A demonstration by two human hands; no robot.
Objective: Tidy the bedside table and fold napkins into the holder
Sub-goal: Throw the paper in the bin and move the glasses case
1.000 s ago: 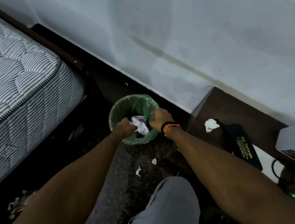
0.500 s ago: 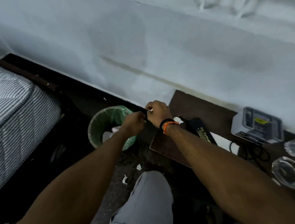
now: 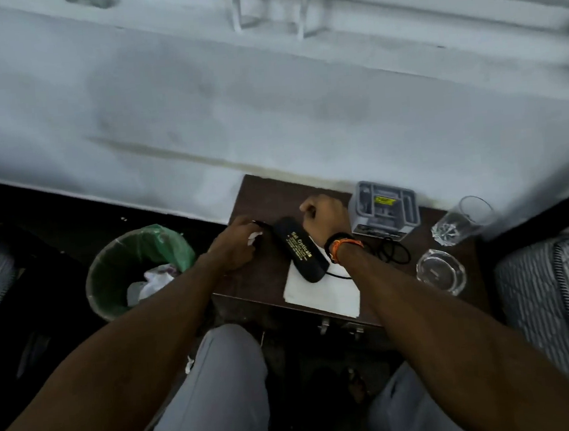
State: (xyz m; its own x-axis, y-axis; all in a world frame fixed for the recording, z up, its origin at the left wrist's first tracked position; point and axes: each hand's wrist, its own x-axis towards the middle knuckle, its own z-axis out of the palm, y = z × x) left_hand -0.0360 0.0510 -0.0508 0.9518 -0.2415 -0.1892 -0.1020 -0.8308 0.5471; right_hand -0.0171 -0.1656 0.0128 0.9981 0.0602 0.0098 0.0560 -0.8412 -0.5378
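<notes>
Reaching over a dark wooden worktop (image 3: 257, 279), the left hand (image 3: 232, 245) curls its grip around a small crumpled white tissue (image 3: 253, 239). The right hand (image 3: 324, 217), fingers curled, rests beside a grey napkin holder (image 3: 382, 210); whether its grip holds anything cannot be told. Between the hands a black glasses case (image 3: 302, 253) lies on a flat white napkin (image 3: 321, 293). A green-lined bin (image 3: 136, 269) holding paper stands left of the worktop.
</notes>
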